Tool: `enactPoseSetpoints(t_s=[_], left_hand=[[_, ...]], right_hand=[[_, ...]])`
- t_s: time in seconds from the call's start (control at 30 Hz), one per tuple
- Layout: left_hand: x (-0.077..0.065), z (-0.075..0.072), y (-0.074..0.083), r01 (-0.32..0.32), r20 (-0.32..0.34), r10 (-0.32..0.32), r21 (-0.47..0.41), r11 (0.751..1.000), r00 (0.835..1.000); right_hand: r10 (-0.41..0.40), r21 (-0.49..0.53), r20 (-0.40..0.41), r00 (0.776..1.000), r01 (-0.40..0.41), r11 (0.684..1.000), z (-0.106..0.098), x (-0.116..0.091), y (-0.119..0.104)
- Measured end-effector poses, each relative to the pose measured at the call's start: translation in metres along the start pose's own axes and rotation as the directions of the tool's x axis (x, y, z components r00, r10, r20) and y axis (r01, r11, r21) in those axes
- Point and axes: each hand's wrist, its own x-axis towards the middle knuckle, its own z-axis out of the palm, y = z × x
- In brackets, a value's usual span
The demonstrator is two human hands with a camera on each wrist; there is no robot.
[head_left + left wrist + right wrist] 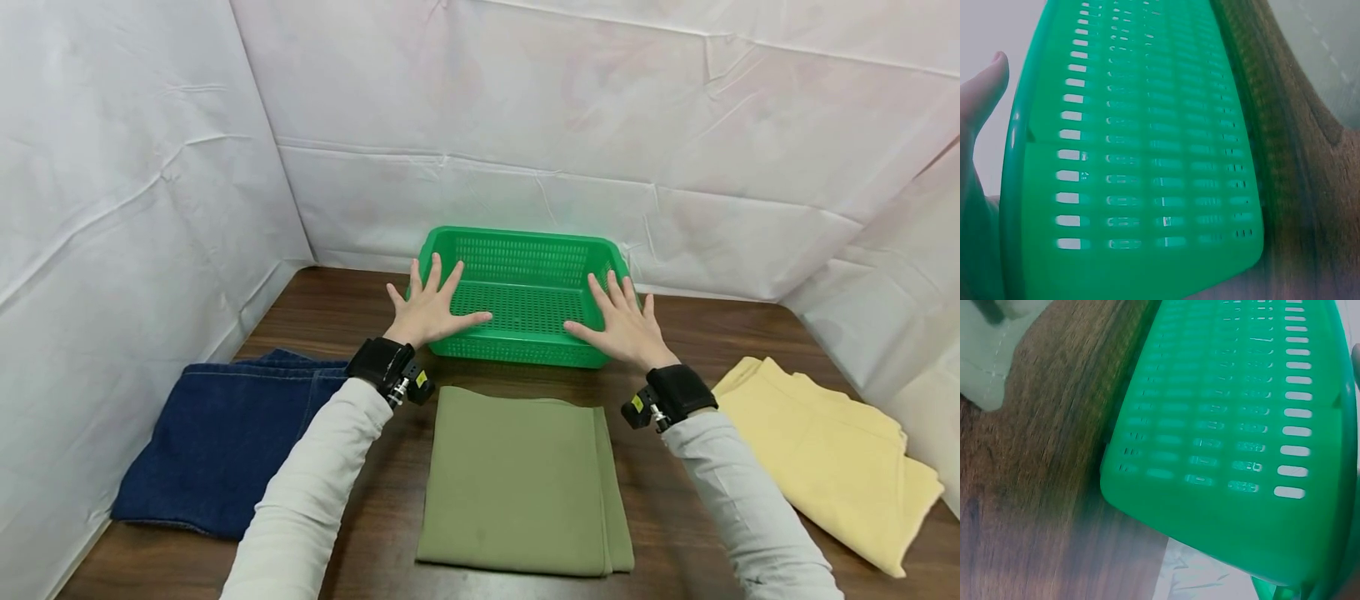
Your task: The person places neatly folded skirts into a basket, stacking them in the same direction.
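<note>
A green plastic basket with slotted walls stands on the table toward the back. Over its near left corner is my left hand, fingers straight and spread wide, the thumb pointing inward. My right hand mirrors it at the near right corner, also with fingers fanned out. Neither hand holds anything. From the left wrist, the basket's slotted wall fills the view, with the thumb beside the rim. The right wrist view shows the same wall from the other end, most of that hand being out of frame.
A folded olive-green cloth lies in front of the basket, between my forearms. Folded dark blue denim lies at the left, and a folded pale yellow cloth at the right. White sheeting encloses the wooden table at the back and sides.
</note>
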Motion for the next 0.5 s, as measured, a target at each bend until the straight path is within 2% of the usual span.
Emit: enactPoseSetpoints(t_s=[0.33, 0.5], left_hand=[[-0.007, -0.003, 0.002, 0.000, 0.019, -0.001, 0.034, 0.999, 1.000], [-0.013, -0.006, 0.006, -0.036, 0.016, 0.036, 0.047, 0.998, 0.999]], right_hand=[[-0.046, -0.024, -0.021, 0.999, 0.046, 0.999, -0.001, -0.010, -0.007], [-0.060, -0.020, -0.036, 0.998, 0.059, 0.998, 0.000, -0.016, -0.008]])
